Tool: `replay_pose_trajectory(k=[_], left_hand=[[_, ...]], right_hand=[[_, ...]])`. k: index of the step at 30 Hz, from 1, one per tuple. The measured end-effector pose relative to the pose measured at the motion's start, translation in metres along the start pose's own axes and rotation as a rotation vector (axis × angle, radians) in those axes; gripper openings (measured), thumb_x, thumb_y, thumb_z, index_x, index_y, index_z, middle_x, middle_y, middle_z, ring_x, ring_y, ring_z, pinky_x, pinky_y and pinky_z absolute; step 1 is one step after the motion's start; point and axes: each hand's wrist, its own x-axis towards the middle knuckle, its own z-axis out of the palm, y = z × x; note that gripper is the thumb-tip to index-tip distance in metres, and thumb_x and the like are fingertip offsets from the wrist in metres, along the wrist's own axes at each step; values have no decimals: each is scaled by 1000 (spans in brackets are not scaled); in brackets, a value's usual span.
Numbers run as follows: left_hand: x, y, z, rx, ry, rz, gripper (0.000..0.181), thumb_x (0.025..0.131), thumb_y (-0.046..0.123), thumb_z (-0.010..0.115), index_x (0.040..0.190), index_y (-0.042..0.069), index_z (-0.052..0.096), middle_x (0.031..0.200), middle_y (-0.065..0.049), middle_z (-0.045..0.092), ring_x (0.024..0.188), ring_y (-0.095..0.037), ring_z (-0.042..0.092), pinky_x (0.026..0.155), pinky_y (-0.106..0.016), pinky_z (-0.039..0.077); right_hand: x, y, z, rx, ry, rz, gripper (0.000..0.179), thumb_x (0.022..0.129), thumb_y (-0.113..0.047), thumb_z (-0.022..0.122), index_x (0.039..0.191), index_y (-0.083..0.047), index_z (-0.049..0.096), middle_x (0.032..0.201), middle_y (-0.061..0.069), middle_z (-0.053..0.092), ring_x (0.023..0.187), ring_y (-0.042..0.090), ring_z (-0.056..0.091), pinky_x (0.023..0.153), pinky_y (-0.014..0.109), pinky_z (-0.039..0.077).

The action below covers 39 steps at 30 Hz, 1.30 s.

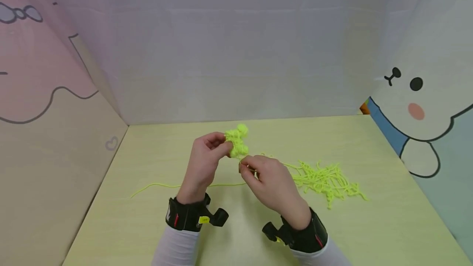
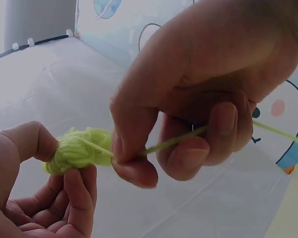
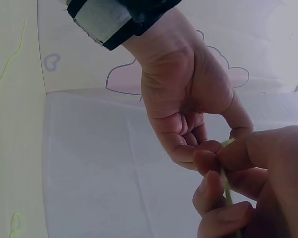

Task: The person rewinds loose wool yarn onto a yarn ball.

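A small, lumpy neon-yellow piece of yarn work (image 1: 236,139) is pinched between the thumb and fingers of my left hand (image 1: 205,157), above the table. Just right of and below it, my right hand (image 1: 271,182) pinches a yarn strand (image 2: 171,143) between thumb and forefinger. In the left wrist view that strand runs from the piece through the right hand's curled fingers and out to the right. The right wrist view shows the strand (image 3: 225,186) passing down across the fingers, while the piece is mostly hidden behind the hands.
On the pale table (image 1: 122,233), a loose tangle of neon-yellow yarn (image 1: 329,182) lies right of my right hand. A single yarn tail (image 1: 159,184) stretches left beneath the left wrist. Printed curtains (image 1: 236,52) close in the back and sides.
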Motion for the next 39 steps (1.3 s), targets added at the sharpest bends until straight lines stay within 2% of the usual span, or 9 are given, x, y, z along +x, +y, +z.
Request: replay_pose_trajectory(k=[3,5,10,13,21,26,29,32,39], left_hand=[[-1,2,-1,-23,-19,-5,11,86,2,64,92,-6,62,78,-7,64,67,-21,58,63,-25,55],[-2,4,-2,-22,-72,-18,11,86,3,64,93,-6,62,80,-7,64,69,-21,58,64,-25,54],[-3,10,-9,24,-319,-50,12,84,0,62,93,-8,62,82,-7,65,70,-20,58,64,-25,53],[-4,12,-13,103,-445,-59,10,83,-1,63,92,-5,64,81,-8,65,69,-20,58,63,-24,53],[-2,12,-18,363,-525,-68,11,79,1,64,86,8,69,76,-7,64,64,-21,57,59,-27,50],[-2,12,-16,425,-605,-54,11,78,3,66,85,11,69,75,-3,64,65,-20,59,62,-34,53],[-2,10,-15,449,-603,-46,11,78,3,68,84,11,68,74,-3,63,65,-19,59,62,-33,53],[-1,4,-13,519,-554,-45,10,78,5,69,83,13,68,73,-1,64,64,-17,58,59,-30,51],[3,-6,-8,617,-328,-43,8,78,11,72,83,17,70,74,1,67,67,-15,61,60,-32,53]], right_hand=[[1,2,-1,66,-60,30,18,99,-22,57,89,-27,70,79,-17,62,61,2,50,53,25,46],[2,5,-2,119,-109,62,19,100,-24,57,89,-28,71,77,-16,62,59,3,49,54,26,45],[4,18,-9,205,-169,132,15,100,-20,58,90,-23,69,62,-9,51,48,9,38,47,26,35],[5,27,-14,229,-169,137,13,100,-14,56,92,-19,66,64,-6,52,49,10,40,47,27,37],[3,29,-27,337,-63,141,14,104,-25,54,99,-22,67,71,-4,56,51,14,43,48,31,39],[4,26,-29,346,-35,128,17,104,-28,55,99,-20,68,71,-5,57,53,13,44,48,30,40],[4,23,-30,345,-20,140,15,103,-28,56,98,-20,69,72,-6,59,55,13,45,49,30,41],[1,19,-31,342,-6,141,15,102,-28,58,100,-20,70,74,-7,61,55,12,45,50,30,41],[-3,10,-24,252,4,46,13,102,-25,58,103,-21,70,70,-9,55,52,9,41,48,28,39]])
